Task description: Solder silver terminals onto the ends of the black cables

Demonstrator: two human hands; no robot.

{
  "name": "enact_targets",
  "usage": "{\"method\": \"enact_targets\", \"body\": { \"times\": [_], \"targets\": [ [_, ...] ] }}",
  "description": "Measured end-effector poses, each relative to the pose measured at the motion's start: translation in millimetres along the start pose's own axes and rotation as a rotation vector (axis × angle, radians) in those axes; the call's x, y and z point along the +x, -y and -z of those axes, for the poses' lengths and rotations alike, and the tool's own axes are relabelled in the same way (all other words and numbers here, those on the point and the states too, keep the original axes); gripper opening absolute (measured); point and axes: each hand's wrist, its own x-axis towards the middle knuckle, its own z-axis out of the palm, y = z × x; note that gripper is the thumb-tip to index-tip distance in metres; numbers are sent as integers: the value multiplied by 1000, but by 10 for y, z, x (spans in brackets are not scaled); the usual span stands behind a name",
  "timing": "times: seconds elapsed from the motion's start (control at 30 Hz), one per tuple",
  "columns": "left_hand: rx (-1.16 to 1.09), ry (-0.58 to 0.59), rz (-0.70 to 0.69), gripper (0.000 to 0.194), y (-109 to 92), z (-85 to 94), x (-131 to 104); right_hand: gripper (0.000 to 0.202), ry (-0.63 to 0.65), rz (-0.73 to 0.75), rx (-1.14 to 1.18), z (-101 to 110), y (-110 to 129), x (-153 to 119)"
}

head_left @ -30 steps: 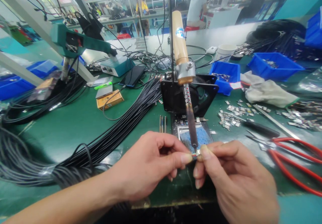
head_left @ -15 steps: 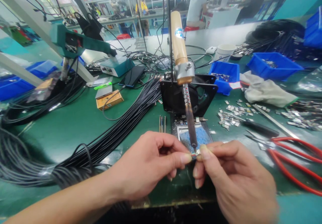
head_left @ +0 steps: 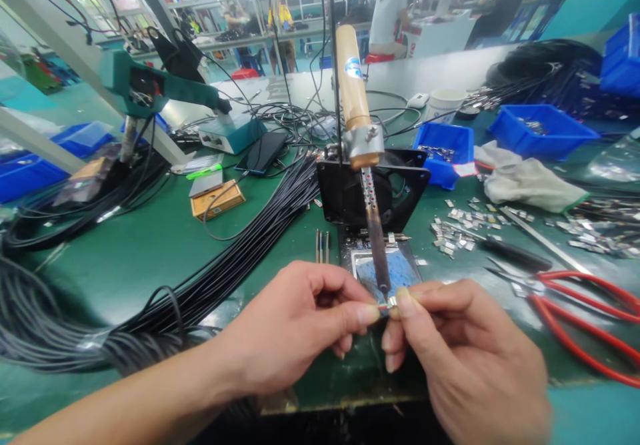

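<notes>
Pinched between finger and thumb of my left hand [head_left: 310,325] is the end of a cable, with thin coloured wires [head_left: 383,306] poking out toward the right. My right hand [head_left: 465,345] pinches a small silver metal connector [head_left: 392,302] by its right side. Wires and connector meet just below the tip of a soldering iron [head_left: 376,238], which is clamped pointing downward with its wooden handle on top. Whether the tip touches them I cannot tell. Behind the tip lies a blue sponge [head_left: 400,268] in a tray.
A black fan frame [head_left: 405,191] stands behind the iron. Black cables [head_left: 240,251] run along the left. To the right are red-handled scissors [head_left: 545,285], a screwdriver [head_left: 520,253], loose connectors [head_left: 455,231], a glove [head_left: 530,185] and blue bins [head_left: 545,131]. People sit farther back.
Both hands stay almost in place, still pinching the wires and the connector under the iron. The connector has shifted very slightly left, and the whole view has moved a little.
</notes>
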Motion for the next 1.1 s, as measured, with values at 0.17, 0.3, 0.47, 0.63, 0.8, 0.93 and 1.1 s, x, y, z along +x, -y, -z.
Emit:
{"method": "enact_targets", "body": {
  "times": [0.17, 0.3, 0.47, 0.63, 0.8, 0.93, 1.1],
  "targets": [
    [-31, 9, 6, 18, 15, 6, 15, 13, 6, -7, 3, 8, -11, 7],
    [-32, 4, 2, 17, 36, 11, 14, 14, 20, -25, -14, 10, -11, 2],
    [-37, 4, 2, 17, 41, 11, -2, 13, 10, -21, -10, 3, -20, -1],
    [-32, 8, -10, 18, 38, 8, 9, 13, 10, 0, -10, 4, -29, 9],
    [-39, 7, 2, 17, 35, 19, 33, 13, 4, 4, -4, -3, -11, 7],
    [-57, 6, 4, 19, 29, 11, 22, 12, -21, -33, 15, -23, 15, -3],
    [-63, -5, 11, 24, 28, 2, 6, 12, -33, -44, 23, -27, 22, -14]
  ]
}}
